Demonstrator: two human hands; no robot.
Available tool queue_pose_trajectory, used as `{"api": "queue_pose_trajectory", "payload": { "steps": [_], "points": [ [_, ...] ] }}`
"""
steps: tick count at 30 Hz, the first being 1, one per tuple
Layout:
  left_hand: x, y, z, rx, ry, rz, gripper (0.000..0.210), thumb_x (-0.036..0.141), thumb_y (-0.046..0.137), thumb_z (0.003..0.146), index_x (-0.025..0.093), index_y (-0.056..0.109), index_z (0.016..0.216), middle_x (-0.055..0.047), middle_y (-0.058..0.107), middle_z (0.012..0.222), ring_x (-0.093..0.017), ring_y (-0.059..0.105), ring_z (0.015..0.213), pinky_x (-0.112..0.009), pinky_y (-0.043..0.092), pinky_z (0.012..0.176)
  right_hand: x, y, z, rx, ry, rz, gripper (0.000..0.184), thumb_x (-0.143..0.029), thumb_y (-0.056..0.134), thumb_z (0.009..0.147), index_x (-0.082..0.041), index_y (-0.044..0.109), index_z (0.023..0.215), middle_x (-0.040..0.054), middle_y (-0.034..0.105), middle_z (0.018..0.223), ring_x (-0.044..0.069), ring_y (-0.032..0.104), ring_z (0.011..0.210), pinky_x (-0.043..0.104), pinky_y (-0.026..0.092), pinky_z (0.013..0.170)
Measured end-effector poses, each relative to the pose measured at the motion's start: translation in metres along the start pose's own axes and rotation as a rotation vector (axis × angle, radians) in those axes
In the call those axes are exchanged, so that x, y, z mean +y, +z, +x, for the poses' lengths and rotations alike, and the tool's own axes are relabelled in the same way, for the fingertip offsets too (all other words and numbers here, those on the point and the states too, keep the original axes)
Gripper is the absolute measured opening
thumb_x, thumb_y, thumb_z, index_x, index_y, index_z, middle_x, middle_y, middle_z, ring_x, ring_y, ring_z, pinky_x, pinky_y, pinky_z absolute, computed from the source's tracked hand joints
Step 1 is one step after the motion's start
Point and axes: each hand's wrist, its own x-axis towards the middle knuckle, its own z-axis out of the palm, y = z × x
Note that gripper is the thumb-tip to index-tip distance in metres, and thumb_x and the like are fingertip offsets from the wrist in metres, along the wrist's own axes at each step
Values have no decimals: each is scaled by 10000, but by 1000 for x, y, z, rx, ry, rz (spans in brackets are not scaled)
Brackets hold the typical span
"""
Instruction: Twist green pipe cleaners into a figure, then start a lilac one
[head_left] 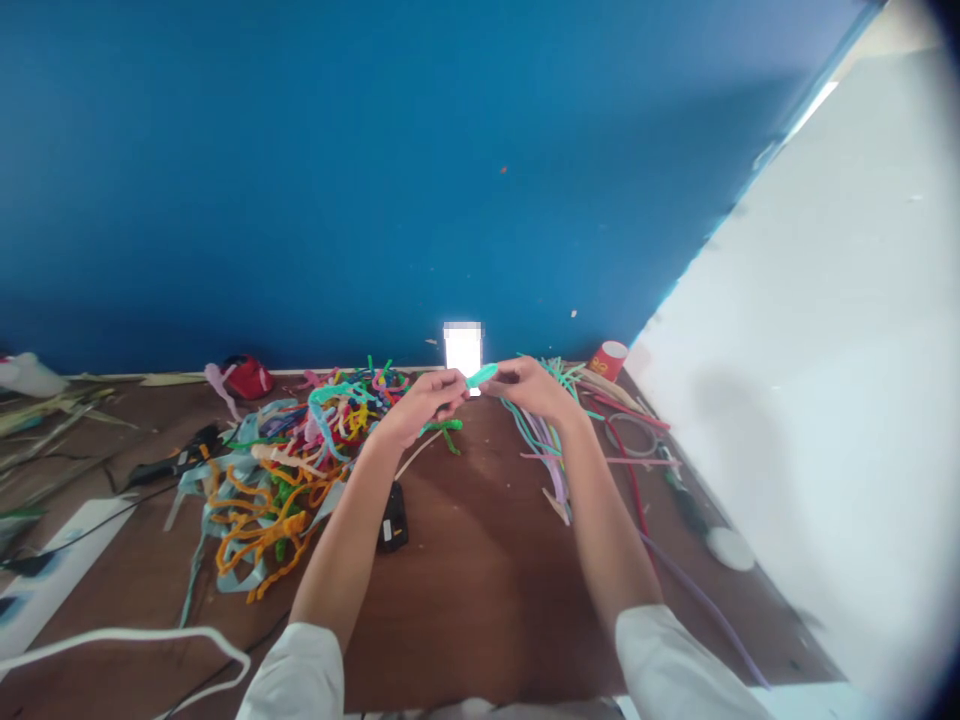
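Note:
Between my two hands is a small turquoise fuzzy piece [482, 376], which looks like bent pipe cleaner. My left hand [427, 402] pinches its left end with thumb and fingers. From the other side, my right hand [529, 385] grips its right end, fingers closed. Both hands are raised above the far part of the brown table [480, 560]. Just behind them stands a bright, glowing white screen [463, 350]. Beyond my right hand lies a bundle of loose turquoise and lilac pipe cleaners [551, 445], partly hidden by my forearm.
A tangled heap of coloured pipe cleaners [300, 470] covers the left side. A black glue gun [176, 458], a dark small device [392, 520] and a white cable [150, 635] lie there too. At right are a red cup [609, 360] and a tape roll [631, 435]. A blue wall [375, 180] rises behind.

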Motion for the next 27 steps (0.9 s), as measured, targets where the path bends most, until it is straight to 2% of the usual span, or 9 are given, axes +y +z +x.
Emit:
{"api": "queue_pose_trajectory", "payload": {
  "steps": [5,7,9,12,16,19,22,24,27],
  "points": [
    [3,1,-4,-189,-86,153,278,407,621,821,157,613,701,23,444,556,-66,347,479,-217,220,435,6,-3,3,-66,-28,9,214,-379,709,737,-170,707,690,-15,597,641,122,480,628,275,343,608],
    [-2,1,-2,-211,-99,273,266,381,603,816,155,625,679,25,471,544,-70,375,467,-221,266,454,7,-3,3,-103,-51,29,209,-385,703,750,-178,723,722,4,648,699,142,536,680,288,387,665],
    [-8,1,2,-152,-99,419,252,353,577,815,156,633,667,17,525,548,-87,429,462,-234,308,478,5,-1,3,-123,-57,52,224,-397,679,780,-182,728,743,16,670,731,158,566,716,298,404,692],
    [-17,2,8,53,-6,584,241,281,543,804,161,599,602,-1,568,542,-119,482,489,-252,326,514,-1,2,1,-110,-64,3,264,-404,608,849,-188,724,751,15,659,724,157,549,705,299,385,678],
    [-23,2,13,248,95,586,242,244,449,852,171,545,642,-1,540,595,-130,471,585,-246,312,560,-13,7,-3,-116,-128,-109,275,-358,545,894,-196,701,736,2,620,688,139,493,645,296,335,631],
    [-20,1,12,308,132,522,261,277,399,901,176,487,678,9,505,637,-111,424,585,-229,287,548,-17,10,-3,-100,-130,-151,245,-327,565,876,-194,706,726,11,636,690,145,507,651,298,335,629],
    [-13,-2,8,227,128,354,269,330,458,902,174,472,684,30,449,612,-88,359,551,-217,255,527,-13,11,-1,-55,-86,-134,210,-324,597,846,-186,740,778,29,682,735,160,545,684,298,360,647],
    [-7,-4,4,102,92,264,269,360,506,888,170,491,698,44,417,583,-79,331,533,-214,234,513,-8,9,1,-59,-86,-111,185,-306,611,821,-181,748,808,20,678,729,157,547,683,288,365,644],
    [0,-7,-2,-92,22,293,249,353,541,867,159,544,711,51,411,550,-71,334,510,-215,234,503,0,4,3,-68,-99,-125,134,-278,648,775,-172,724,743,5,659,706,152,551,698,278,372,659]
  ]
}}
